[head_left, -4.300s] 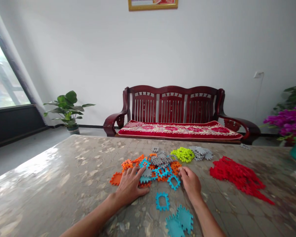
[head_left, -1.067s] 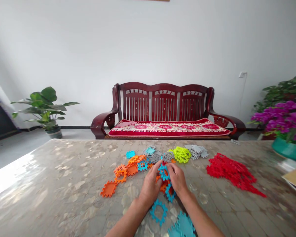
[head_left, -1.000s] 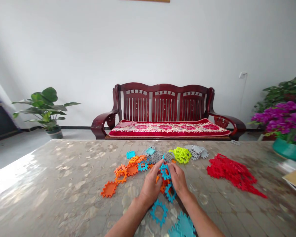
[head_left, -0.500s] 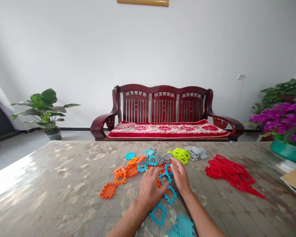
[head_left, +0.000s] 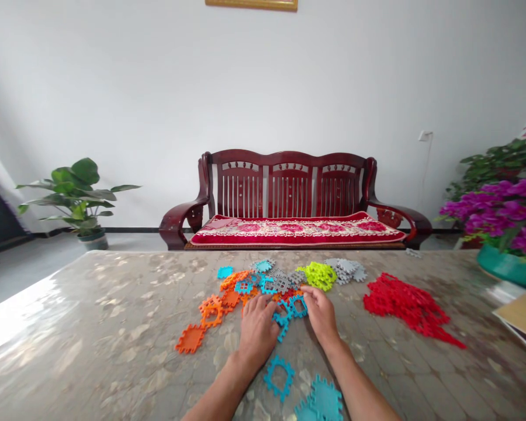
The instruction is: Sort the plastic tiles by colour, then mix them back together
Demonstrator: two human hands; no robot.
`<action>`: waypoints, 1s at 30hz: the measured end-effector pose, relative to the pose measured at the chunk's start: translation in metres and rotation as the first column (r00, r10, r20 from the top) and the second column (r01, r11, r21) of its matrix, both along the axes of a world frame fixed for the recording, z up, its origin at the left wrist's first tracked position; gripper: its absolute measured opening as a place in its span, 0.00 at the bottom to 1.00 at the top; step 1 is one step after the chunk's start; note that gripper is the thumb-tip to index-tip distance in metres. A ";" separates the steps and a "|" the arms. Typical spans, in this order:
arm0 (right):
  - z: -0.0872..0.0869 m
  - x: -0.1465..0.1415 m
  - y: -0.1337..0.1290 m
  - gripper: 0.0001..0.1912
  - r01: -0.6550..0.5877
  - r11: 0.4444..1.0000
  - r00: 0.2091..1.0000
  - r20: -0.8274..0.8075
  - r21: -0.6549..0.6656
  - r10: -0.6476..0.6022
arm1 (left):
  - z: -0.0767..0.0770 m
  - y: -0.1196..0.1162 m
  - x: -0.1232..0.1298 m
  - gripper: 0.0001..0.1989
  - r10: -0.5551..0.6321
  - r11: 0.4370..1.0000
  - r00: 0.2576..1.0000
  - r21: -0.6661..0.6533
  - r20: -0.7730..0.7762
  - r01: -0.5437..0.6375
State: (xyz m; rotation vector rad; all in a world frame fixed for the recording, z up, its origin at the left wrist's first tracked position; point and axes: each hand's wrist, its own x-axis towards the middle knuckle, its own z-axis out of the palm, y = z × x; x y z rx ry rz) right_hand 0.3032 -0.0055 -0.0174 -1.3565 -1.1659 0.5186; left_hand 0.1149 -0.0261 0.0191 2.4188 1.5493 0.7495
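Note:
Small interlocking plastic tiles with notched edges lie on the table. My left hand [head_left: 258,324] is palm down over orange and blue tiles, its fingers stretched forward and thumb beside a blue tile [head_left: 282,316]. That hand covers part of the tiles below. With fingers drawn together, my right hand [head_left: 319,313] holds the edge of a blue frame-shaped tile [head_left: 305,299]. Closer to me are a blue ring-like tile [head_left: 268,374] and solid blue tiles [head_left: 326,400]. Orange tiles [head_left: 190,339] trail off to the left of my hands.
Lime green tiles [head_left: 319,276] and grey tiles [head_left: 353,270] are heaped behind my hands. A red pile [head_left: 403,307] sits to the right. Purple flowers [head_left: 504,210] in a teal pot stand at the table's right edge. Beyond the table [head_left: 92,351] is a wooden bench [head_left: 287,155].
Blue tiles between my hands have shifted forward and left, away from me. My left hand has moved slightly left; the gap between my hands is wider.

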 end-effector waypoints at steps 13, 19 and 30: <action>0.001 0.004 0.001 0.17 0.006 1.000 0.999 -0.053 -0.024 -0.007 | -0.005 -0.056 0.026 0.07 -0.681 0.731 0.733 0.077 0.011 0.678; 0.002 0.005 0.001 0.16 -0.001 1.000 0.999 -0.052 -0.027 -0.001 | -0.042 -0.073 0.042 0.10 -0.622 0.735 0.750 0.161 -0.228 0.659; 0.001 0.005 0.001 0.15 -0.004 0.999 1.000 -0.020 -0.041 0.003 | -0.011 -0.054 0.013 0.08 -0.364 0.903 0.877 0.113 -0.313 0.415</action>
